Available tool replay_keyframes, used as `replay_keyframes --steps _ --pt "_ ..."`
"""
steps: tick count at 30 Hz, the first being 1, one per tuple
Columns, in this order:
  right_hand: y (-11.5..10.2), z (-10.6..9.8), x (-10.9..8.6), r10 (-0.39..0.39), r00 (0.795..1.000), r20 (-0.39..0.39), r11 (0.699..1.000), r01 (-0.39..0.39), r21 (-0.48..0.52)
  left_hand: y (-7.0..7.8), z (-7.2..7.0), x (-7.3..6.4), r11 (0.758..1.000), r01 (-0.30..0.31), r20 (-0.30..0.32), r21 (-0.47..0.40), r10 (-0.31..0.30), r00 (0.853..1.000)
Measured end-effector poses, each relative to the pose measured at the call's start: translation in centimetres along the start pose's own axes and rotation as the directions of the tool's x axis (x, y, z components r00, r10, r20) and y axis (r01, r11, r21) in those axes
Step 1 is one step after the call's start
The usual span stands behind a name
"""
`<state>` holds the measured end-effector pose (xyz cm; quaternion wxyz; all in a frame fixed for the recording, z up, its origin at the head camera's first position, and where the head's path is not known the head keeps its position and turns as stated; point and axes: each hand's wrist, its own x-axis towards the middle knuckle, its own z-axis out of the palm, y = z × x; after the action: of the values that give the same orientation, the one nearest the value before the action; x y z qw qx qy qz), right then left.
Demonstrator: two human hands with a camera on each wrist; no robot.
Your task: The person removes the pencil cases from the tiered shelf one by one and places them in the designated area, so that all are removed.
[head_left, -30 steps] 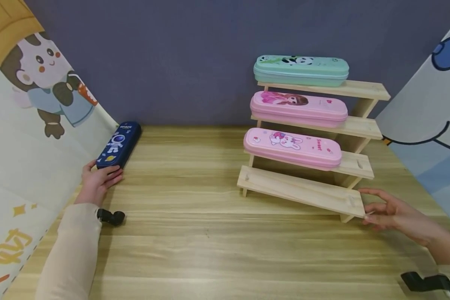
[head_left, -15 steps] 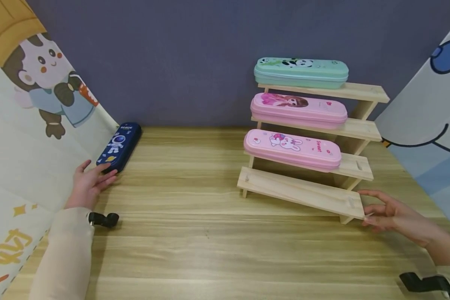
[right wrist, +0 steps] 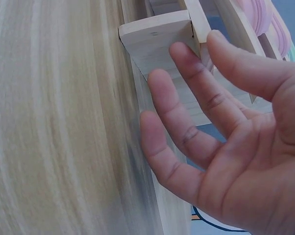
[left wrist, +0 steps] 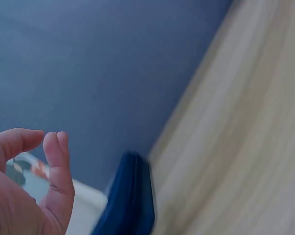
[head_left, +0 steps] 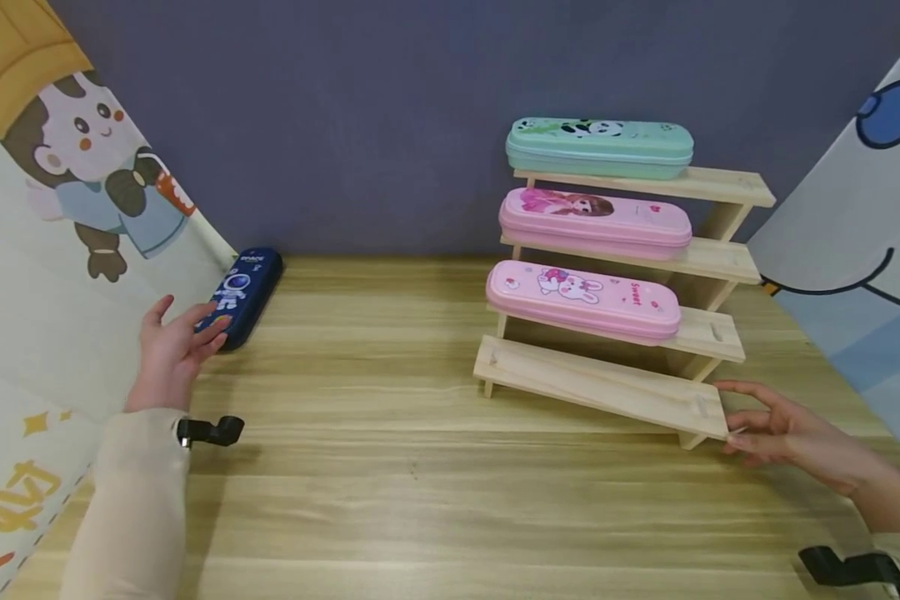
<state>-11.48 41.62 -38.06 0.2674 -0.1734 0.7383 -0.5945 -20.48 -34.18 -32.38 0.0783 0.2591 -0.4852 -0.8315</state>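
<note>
A navy pencil case (head_left: pixel 240 292) with an astronaut print lies on the tabletop at the left, by the side wall. My left hand (head_left: pixel 171 346) is at its near end, fingers extended and overlapping it in the head view. In the left wrist view, the thumb and fingertips of that left hand (left wrist: pixel 30 196) hold nothing, and the pencil case (left wrist: pixel 127 200) lies beyond them. At the right, a tiered wooden stand (head_left: pixel 600 383) carries pencil cases on its upper steps. My right hand (head_left: pixel 802 433) holds the right end of the lowest step between thumb and fingers.
A green panda pencil case (head_left: pixel 600 150) is on the top step. Below it sit a pink girl-print pencil case (head_left: pixel 596 221) and a pink rabbit pencil case (head_left: pixel 581 300). A dark back wall (head_left: pixel 382 125) and printed side walls border the wooden tabletop (head_left: pixel 390 500).
My left hand has loosened from the navy pencil case, drawn back slightly, then moved up over its near end with the thumb spread. The right hand stays at the stand.
</note>
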Motion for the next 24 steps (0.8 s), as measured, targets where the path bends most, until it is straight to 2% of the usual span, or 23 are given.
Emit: replay_keyframes --steps 5,11,13,18,24 --pt "0.1 -0.1 0.0 -0.010 1.000 0.019 1.000 0.009 0.018 -0.7 2.8 -1.2 0.998 -0.050 0.089 0.048 0.046 0.995" --pt "0.2 -0.1 -0.1 -0.010 1.000 0.017 1.000 0.010 0.024 -2.2 6.7 -2.2 0.974 -0.123 0.218 0.192 0.080 0.973" --pt "0.2 0.0 -0.1 -0.013 1.000 0.017 1.000 0.013 0.025 -2.8 7.9 -2.5 0.960 -0.149 0.260 0.236 0.085 0.962" --pt "0.2 -0.1 0.0 -0.012 1.000 0.018 1.000 0.012 0.023 -4.6 10.9 -3.4 0.930 -0.209 0.372 0.304 0.086 0.924" --pt "0.2 -0.1 0.0 -0.014 1.000 0.021 1.000 0.013 0.027 -6.8 13.9 -4.2 0.908 -0.232 0.481 0.349 0.038 0.876"
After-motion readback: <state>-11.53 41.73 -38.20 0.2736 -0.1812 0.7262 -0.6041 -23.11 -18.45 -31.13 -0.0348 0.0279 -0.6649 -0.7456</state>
